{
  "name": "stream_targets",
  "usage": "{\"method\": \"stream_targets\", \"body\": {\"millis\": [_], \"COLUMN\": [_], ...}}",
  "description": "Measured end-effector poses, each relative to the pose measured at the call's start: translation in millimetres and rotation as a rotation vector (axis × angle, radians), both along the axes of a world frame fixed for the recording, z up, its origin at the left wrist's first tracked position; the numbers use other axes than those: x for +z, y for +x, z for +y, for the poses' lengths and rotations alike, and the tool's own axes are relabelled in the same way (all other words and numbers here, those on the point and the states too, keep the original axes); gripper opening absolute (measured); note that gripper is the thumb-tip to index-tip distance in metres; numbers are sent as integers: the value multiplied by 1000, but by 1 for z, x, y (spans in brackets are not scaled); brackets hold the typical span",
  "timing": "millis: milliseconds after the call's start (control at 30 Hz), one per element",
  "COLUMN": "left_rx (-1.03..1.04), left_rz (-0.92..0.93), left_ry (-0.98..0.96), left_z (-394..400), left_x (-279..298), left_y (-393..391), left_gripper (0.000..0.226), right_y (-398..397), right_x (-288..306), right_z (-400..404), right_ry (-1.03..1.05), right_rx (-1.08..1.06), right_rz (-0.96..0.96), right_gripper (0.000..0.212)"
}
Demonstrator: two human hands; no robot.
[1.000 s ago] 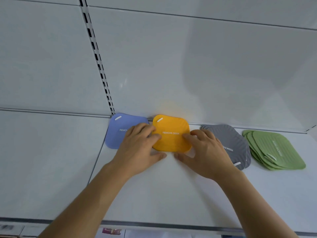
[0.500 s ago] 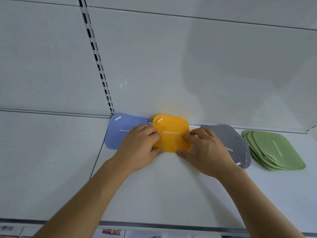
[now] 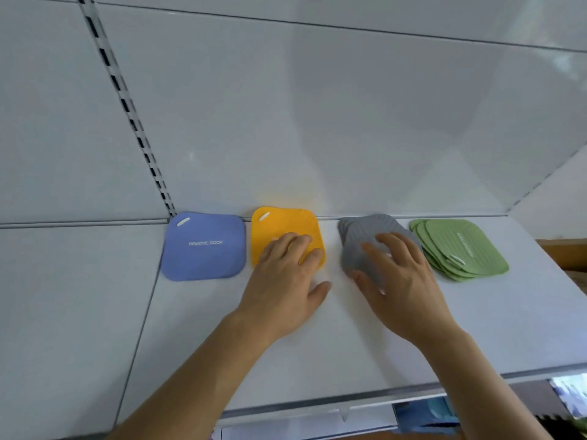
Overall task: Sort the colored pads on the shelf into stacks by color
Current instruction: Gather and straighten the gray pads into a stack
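Note:
Four groups of pads lie in a row along the back of the white shelf [image 3: 317, 344]. From left to right: a blue pad [image 3: 203, 246], an orange stack [image 3: 279, 223], a fanned grey stack [image 3: 359, 239] and a fanned green stack [image 3: 460, 249]. My left hand [image 3: 286, 281] rests flat with straight fingers on the orange stack's near half. My right hand [image 3: 397, 277] lies over the grey stack with fingers spread, the thumb at its near left edge. Neither hand lifts a pad.
The shelf's back wall rises right behind the pads, with a slotted upright rail [image 3: 133, 122] at the left. A side wall [image 3: 556, 192] closes the right end. The shelf's front lip [image 3: 349, 401] runs below my forearms.
My right hand has left the orange stack and moved right onto the grey stack. My left hand shifted right off the blue pad, which now shows fully.

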State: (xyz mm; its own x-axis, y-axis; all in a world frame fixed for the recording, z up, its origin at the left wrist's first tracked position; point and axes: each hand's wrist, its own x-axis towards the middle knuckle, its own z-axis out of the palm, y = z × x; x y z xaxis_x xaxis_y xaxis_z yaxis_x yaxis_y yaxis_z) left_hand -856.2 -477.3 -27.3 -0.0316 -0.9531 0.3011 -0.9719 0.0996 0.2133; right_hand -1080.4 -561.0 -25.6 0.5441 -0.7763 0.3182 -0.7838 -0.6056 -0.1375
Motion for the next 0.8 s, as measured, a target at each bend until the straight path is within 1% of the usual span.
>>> {"method": "stream_targets", "body": {"millis": [133,267,367,467,567,633,667,733,767,800], "left_rx": [32,59,111,214,290,311,317,311,319,352], "left_rz": [-10,4,17,46,128,324,475,900,1103,1251], "left_ry": [30,34,42,32,-102,-131,-86,-2,-5,-35], "left_z": [-1,-5,-9,-11,-7,-1,2,5,5,4], "left_x": [-7,-5,-6,-2,5,16,23,32,34,35], "left_y": [-15,-12,-18,-33,-66,-95,-110,-134,-144,-152], "left_gripper": [46,47,48,49,40,38,41,43,39,33], "right_y": [-52,-67,-67,-67,-60,-53,-49,-42,-38,-34], "right_x": [-7,-12,-11,-9,-1,9,14,21,21,19], "right_z": [8,-5,-18,-29,-32,-27,-22,-6,4,13], "right_ry": [35,14,-22,-52,-53,-61,-59,-19,19,65], "right_rx": [-28,61,96,143,150,130,129,182,230,274], "right_rz": [-13,-59,-116,-185,-308,-432,-496,-604,-637,-654], "right_gripper": [51,28,15,22,27,28,26,21,18,16]}}
